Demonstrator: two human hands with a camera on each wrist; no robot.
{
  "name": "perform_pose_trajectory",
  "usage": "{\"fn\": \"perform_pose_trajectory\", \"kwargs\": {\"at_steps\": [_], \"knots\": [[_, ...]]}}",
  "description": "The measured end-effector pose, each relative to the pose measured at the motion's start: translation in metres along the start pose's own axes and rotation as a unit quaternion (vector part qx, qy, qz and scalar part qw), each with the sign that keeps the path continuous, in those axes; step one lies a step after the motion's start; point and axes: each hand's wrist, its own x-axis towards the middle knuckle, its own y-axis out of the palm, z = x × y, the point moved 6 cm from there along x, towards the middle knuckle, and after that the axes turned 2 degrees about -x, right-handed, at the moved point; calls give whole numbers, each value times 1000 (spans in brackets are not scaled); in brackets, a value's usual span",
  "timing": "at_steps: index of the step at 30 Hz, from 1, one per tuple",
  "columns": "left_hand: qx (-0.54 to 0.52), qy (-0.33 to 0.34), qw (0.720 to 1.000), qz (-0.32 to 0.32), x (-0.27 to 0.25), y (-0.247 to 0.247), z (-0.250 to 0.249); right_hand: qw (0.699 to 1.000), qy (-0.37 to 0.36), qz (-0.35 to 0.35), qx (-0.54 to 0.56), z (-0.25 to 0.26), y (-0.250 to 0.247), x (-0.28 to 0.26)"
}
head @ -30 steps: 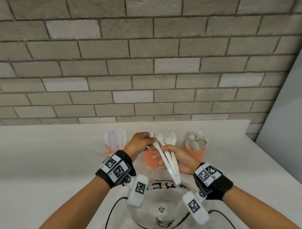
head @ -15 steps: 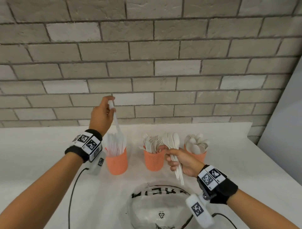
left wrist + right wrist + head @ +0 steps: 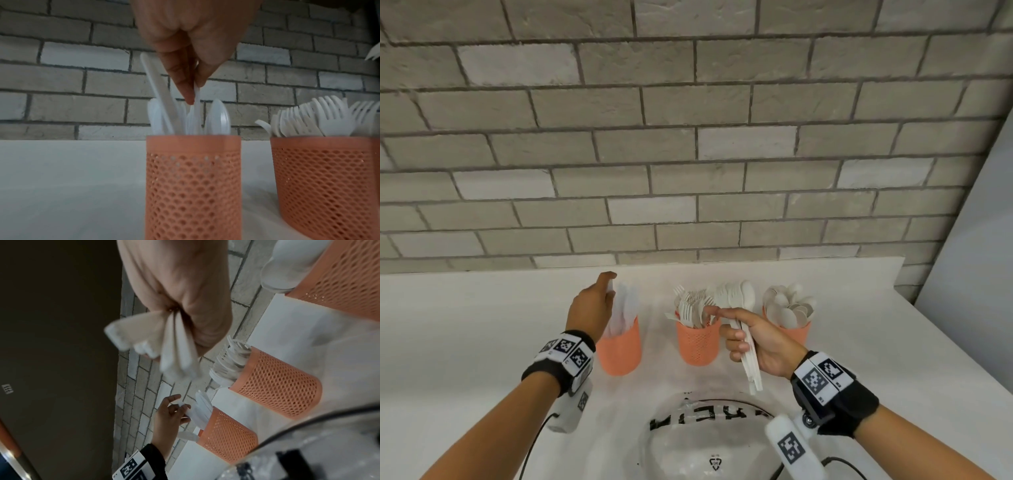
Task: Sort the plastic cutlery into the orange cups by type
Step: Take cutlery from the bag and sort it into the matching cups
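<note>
My left hand [image 3: 589, 308] pinches one knife [image 3: 197, 104] down in the left cup [image 3: 619, 346]. My right hand [image 3: 760, 339] holds a bunch of cutlery [image 3: 739, 308] tight, by the middle cup [image 3: 697, 344]

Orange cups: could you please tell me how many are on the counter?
3, in a row: the left cup with knives, the middle cup with forks, the right cup with spoons, partly behind the right hand.
</note>
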Motion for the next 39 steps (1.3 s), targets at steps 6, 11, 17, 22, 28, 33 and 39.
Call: {"fn": "perform_pose_trajectory", "kwargs": {"at_steps": [6,11,17,22,28,33,39], "knots": [[145,35,989,-16,-7,18,8,1000,4,18,0,-2,0,0],[178,41,982,-39,-7,16,6,999,11,38,11,-3,1,1],[-128,6,992,3,-18,-7,-53,998,-1,55,10,-2,5,5],[-354,-120,901,218,-42,12,-116,997,-30,23,-63,-2,12,7],[-381,-136,872,277,-51,32,-143,965,-90,-40,-242,5,18,-4],[-461,-185,814,301,-56,40,-154,940,-105,-51,-321,6,20,-6],[-450,-148,839,269,-50,39,-157,961,-88,2,-263,7,23,-15]]}}
